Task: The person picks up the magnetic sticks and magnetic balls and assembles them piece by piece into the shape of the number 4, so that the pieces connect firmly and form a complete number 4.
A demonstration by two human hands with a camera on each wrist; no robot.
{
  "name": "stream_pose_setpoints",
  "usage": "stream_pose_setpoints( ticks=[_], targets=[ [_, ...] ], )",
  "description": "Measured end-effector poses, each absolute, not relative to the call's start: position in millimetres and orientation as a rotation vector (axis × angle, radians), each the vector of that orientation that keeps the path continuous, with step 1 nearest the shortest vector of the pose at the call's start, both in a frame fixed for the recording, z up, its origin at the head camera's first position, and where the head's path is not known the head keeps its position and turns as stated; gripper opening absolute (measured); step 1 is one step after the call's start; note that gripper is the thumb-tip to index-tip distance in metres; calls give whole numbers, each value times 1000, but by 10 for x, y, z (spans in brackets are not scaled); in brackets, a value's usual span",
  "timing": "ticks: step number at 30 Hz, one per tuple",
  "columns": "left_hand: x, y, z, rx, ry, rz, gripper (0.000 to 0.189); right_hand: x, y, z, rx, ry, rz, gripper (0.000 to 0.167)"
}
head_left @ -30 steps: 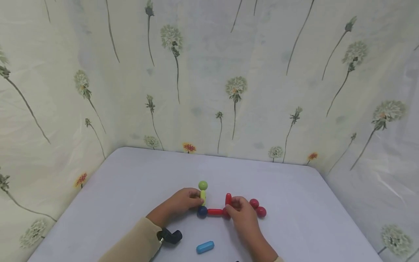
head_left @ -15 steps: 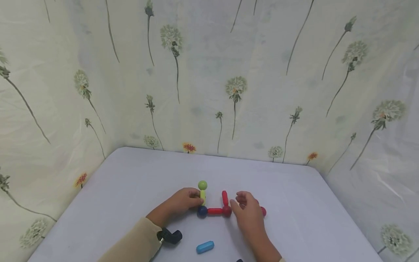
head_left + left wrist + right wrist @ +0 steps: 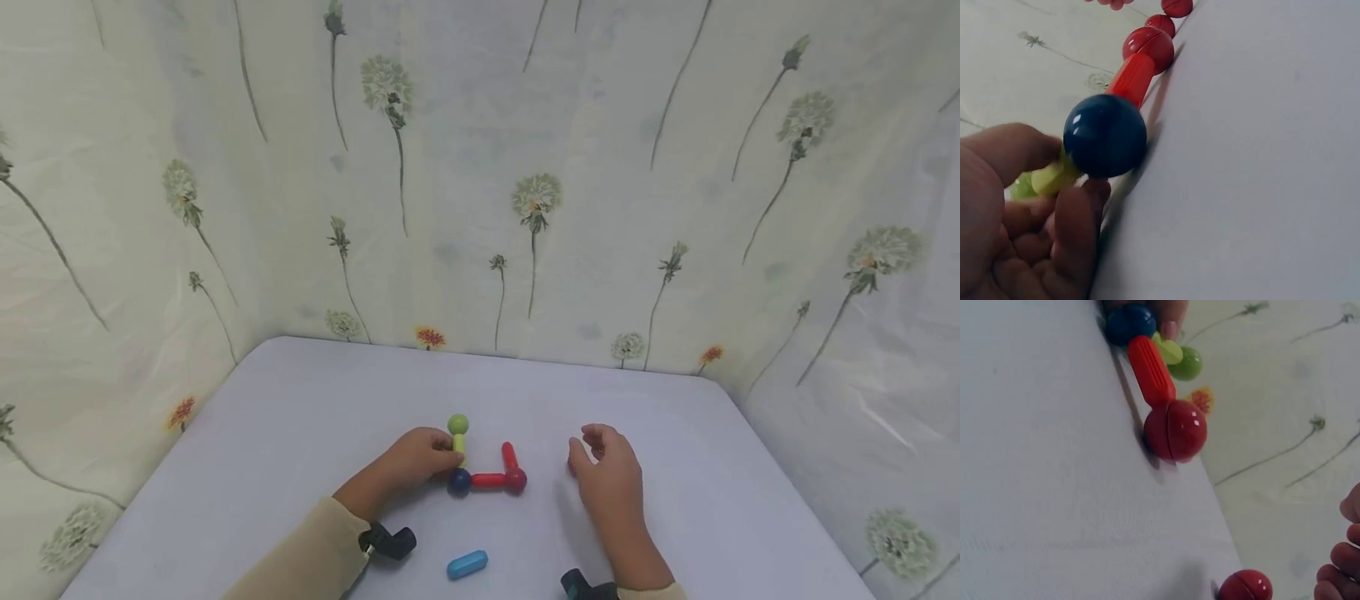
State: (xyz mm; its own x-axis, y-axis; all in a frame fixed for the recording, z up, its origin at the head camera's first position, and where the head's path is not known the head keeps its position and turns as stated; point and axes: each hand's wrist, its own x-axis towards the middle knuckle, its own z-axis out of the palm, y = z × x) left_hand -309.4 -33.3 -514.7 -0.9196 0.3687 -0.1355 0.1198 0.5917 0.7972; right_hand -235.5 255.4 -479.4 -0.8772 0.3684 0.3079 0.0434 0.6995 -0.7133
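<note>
My left hand point(image 3: 416, 458) pinches a yellow-green rod point(image 3: 460, 447) between thumb and fingers. A lime green ball point(image 3: 457, 424) tops that rod's far end, and a dark blue ball point(image 3: 460, 482) sits at its near end. From the blue ball a red rod point(image 3: 489, 481) runs right to a red ball point(image 3: 515, 480). A second red rod point(image 3: 509, 455) points away from that ball. My right hand point(image 3: 611, 475) hovers at the right, fingers loosely bent, holding nothing. Beneath it, mostly hidden in the head view, are loose red balls point(image 3: 1177, 6); the right wrist view shows one red ball point(image 3: 1246, 586).
A light blue rod point(image 3: 467, 564) lies on the white table point(image 3: 337, 375), nearer than the joined pieces. Black wrist devices point(image 3: 392, 542) sit by both sleeves. Behind the table hangs a flower-printed cloth point(image 3: 465, 167).
My right hand has let go of the upright-pointing red rod and moved right, over the loose red balls. That rod now leans slightly left. My left hand keeps its grip.
</note>
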Motion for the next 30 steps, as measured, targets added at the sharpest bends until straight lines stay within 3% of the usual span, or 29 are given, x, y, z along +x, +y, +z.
stream_pose_setpoints(
  ticks=[7, 14, 21, 30],
  targets=[
    [-3048, -219, -5079, 278, 2670, 1101, 21, -2401, 2759, -4800, -424, -2550, 1018, 39],
    [-3002, -221, -5022, 160, 2742, 986, 23, -2439, 2870, -4813, -423, -2799, 1020, 56],
    [-3048, -283, -5016, 192, 2758, 899, 26, -2492, 3000, -4853, -397, -2908, 1072, 76],
    [-2959, -188, -4855, 444, 3032, 625, 35, -2552, 3068, -4978, -195, -3002, 996, 72]
  ],
)
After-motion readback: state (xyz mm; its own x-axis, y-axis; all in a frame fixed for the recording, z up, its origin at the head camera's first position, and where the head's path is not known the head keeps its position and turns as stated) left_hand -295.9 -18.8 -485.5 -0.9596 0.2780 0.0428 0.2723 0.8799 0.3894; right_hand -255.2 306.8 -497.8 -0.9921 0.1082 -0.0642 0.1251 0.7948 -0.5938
